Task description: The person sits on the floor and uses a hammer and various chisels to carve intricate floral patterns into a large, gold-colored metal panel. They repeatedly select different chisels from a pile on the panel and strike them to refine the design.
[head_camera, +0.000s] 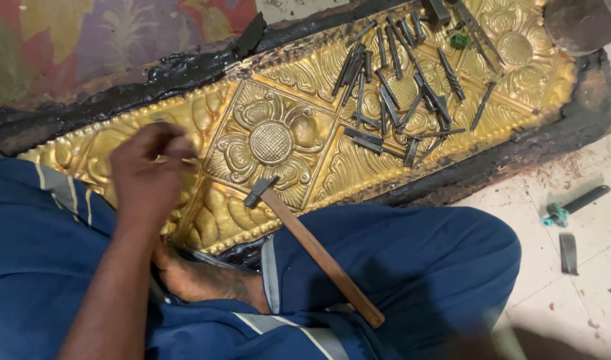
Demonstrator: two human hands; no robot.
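The head view looks down on a long embossed brass panel [299, 133], golden, set in a black pitch bed [105, 87] that lies on the floor across the person's lap. No packages, labels or signs show here; the only bright bits of colour are a small green piece [459, 41] near the panel's top right and a dark tool with a green collar [575, 204] lying on the pale floor tiles [585, 280] to the right, with a short flat metal bar [568, 253] just below it. The left hand [149, 177] rests on the left part of the panel, its grip narrow, fingers curled in around something thin that is blurred; I cannot tell what it holds. The hammer [315, 250] lies free, apart from that hand and to its right: its dark head sits on the panel just below the round flower boss [271, 141], and its wooden handle runs down and right across the blue trouser leg [412, 267]. A scatter of dark steel punches [392, 93] lies on the panel's right half, well apart from the hand. A bare foot [205, 280] shows beneath the panel's near edge. The right hand is out of sight.
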